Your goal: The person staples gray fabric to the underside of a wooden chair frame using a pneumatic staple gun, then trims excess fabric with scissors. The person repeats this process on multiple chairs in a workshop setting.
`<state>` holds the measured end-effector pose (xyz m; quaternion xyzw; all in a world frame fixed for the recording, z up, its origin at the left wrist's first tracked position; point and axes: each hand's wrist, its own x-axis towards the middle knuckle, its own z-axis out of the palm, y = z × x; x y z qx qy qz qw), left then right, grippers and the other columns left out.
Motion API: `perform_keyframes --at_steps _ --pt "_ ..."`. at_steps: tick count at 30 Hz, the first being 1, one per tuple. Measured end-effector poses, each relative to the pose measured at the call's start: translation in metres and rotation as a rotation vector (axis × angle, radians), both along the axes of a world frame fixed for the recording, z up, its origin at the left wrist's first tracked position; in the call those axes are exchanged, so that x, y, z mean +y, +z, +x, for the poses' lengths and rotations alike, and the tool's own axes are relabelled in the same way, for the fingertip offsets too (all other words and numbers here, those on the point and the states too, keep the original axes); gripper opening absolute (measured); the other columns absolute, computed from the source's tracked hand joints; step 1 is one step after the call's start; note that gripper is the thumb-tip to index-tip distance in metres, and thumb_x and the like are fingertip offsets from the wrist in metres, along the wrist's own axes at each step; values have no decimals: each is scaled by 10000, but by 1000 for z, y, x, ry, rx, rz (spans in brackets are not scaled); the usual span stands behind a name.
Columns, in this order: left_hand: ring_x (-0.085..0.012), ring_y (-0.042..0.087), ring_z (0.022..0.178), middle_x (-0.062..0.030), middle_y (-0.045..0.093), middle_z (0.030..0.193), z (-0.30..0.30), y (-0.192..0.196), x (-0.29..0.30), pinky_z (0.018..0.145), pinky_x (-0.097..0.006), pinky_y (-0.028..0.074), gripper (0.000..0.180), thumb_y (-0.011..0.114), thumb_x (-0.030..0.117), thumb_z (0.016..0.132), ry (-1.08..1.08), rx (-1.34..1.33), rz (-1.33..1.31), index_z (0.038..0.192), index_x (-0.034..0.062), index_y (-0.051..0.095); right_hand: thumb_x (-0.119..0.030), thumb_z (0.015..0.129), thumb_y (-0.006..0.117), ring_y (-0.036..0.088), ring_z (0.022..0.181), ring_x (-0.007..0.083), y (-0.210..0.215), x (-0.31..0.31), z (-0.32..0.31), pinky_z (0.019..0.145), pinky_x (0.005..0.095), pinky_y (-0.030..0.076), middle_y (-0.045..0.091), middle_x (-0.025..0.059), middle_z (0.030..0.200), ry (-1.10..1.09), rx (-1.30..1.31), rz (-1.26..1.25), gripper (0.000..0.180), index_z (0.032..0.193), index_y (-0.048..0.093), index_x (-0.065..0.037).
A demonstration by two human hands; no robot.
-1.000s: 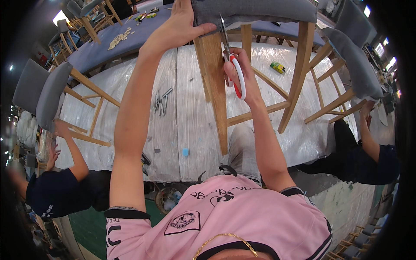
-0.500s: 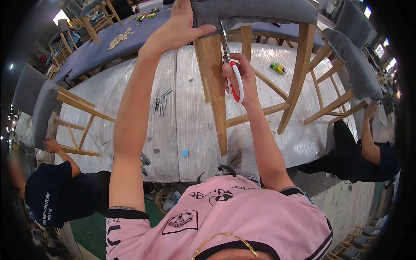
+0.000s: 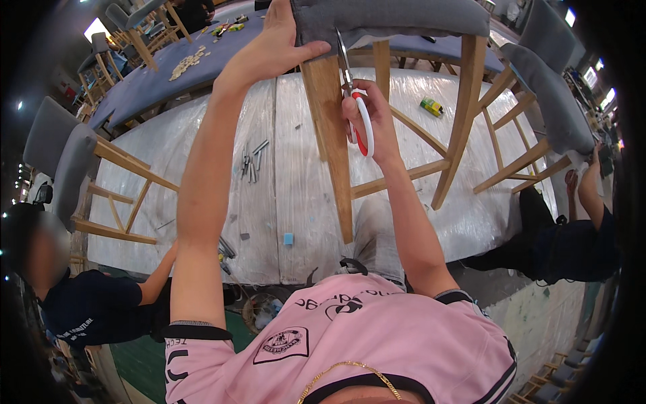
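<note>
Scissors (image 3: 355, 111) with red-and-white handles sat in the right hand (image 3: 369, 121), fingers closed through the loops, steel blades pointing up and far toward the grey fabric edge of a chair seat (image 3: 397, 17); whether the blades were parted could not be told. Left hand (image 3: 279, 47) pressed flat on the same seat's left corner, fingers hidden beyond the frame's top edge, thumb spread rightward across the cloth just beside the blade tips. Chair stood on a table (image 3: 202, 161) wrapped in glossy, wrinkled clear plastic; its legs (image 3: 333, 148) were pale, smooth, tapered wood joined by slanted rails. Risk noted: the thumb lay near the cutting line, so a slip of the blades on the taut cloth would likely nick it or gash the upholstery; pressure on the seat might also slide the chair on the slick plastic. Further items: small metal fittings (image 3: 250, 161) scattered left of the leg, a tiny blue square (image 3: 288, 238) near the table's near edge, a green-and-yellow object (image 3: 431, 106) to the right, further grey padded chairs (image 3: 57, 145) at both sides, and two dark-shirted people (image 3: 94, 303) beside the table.
</note>
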<state>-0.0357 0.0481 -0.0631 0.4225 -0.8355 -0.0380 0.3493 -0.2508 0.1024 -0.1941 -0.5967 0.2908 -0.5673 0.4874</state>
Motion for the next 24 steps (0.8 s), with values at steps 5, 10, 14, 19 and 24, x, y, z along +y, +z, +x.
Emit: perform_keyframes --at_steps 5,10,14,19,24 --pt "-401 70 1572 -325 43 1652 1 -1 3 1281 -418 108 1268 812 373 862 -17 18 18 1596 -1 -152 -411 925 798 472 582 43 -7 1 0 494 226 369 557 -36 698 -67 33 -14 555 1222 558 -7" --pt "-392 35 1576 -319 17 1659 2 2 5 1282 -415 87 1299 821 391 855 3 -21 28 1591 -3 -174 -279 939 793 477 589 35 -16 11 -8 495 222 370 557 -35 699 -91 46 27 446 1227 564 -27" --pt "-394 305 1475 -295 284 1582 6 -2 1 1216 -445 285 1131 834 431 841 28 12 -105 1608 30 105 -110 944 736 483 570 45 -55 37 -38 492 227 407 541 -17 712 -178 -18 51 375 1258 542 -43" --pt "-333 521 1366 -189 496 1529 34 31 -19 1130 -434 427 982 836 516 824 -7 4 -33 1589 133 354 -211 1028 604 567 653 127 -143 68 -129 552 258 470 579 57 776 -604 -353 9 318 1277 509 -38" --pt "-371 555 1339 -205 516 1484 -11 74 -53 1122 -448 463 1025 797 580 808 179 -496 -151 1587 98 338 -385 1052 584 670 766 201 -270 99 -240 678 325 495 662 108 841 -977 404 333 385 1072 631 -3"
